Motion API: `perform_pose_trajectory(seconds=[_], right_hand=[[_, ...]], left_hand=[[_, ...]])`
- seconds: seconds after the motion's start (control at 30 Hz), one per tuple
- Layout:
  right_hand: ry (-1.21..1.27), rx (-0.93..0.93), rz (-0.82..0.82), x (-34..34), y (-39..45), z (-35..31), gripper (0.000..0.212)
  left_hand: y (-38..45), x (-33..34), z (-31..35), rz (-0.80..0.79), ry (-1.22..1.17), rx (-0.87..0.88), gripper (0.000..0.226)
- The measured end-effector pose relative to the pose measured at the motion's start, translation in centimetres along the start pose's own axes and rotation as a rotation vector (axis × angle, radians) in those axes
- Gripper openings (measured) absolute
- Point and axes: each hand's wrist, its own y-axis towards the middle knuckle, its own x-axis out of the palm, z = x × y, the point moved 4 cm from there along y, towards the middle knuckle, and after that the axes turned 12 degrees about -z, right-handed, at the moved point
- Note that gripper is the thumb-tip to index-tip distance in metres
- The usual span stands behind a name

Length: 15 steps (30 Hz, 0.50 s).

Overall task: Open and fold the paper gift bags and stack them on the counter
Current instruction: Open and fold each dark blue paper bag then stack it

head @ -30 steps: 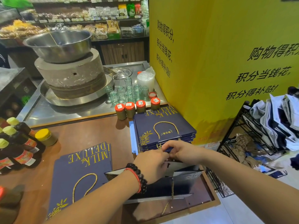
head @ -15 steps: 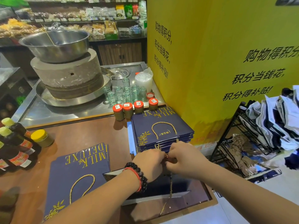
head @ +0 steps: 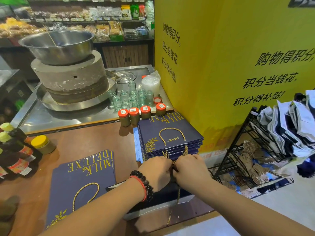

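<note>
Standing at the far left of the brown counter are dark sauce bottles with pale yellow caps, and just beside them a small jar with a yellow lid. Behind these, on a steel worktop, a stone mill carries a wide metal bowl. Nearer the person, a flat navy gift bag printed MILK DELUXE lies face up on the counter with its gold cord handle resting on top; at least one more bag edge shows under it. Further right, clear glass jars cluster on the steel top, and four jars with orange lids line its front edge. Just in front of those sits a tall stack of folded bags, close against the yellow wall. Below the stack, the left hand, with a dark bead bracelet and a red string at the wrist, and the right hand meet knuckle to knuckle, both curled closed and pinching the top edge of a half-opened bag that stands at the counter's near corner, its gold cord hanging down the front. Exactly what the fingertips grip is hidden between the hands. At the far right, a black wire rack holds more bags and bundles of brown cord.
</note>
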Motion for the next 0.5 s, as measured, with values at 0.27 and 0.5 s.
perform_pose_trajectory(seconds=[0.27,0.5], right_hand=[[0.093,-0.024,0.058,0.65,0.17,0.41,0.038],[0.123,-0.058,0.071,0.88,0.11,0.49,0.040]], left_hand=[[0.13,0.01,0.15,0.006,0.055,-0.014,0.015],[0.08,-0.09,0.16,0.005,0.073,-0.053,0.017]])
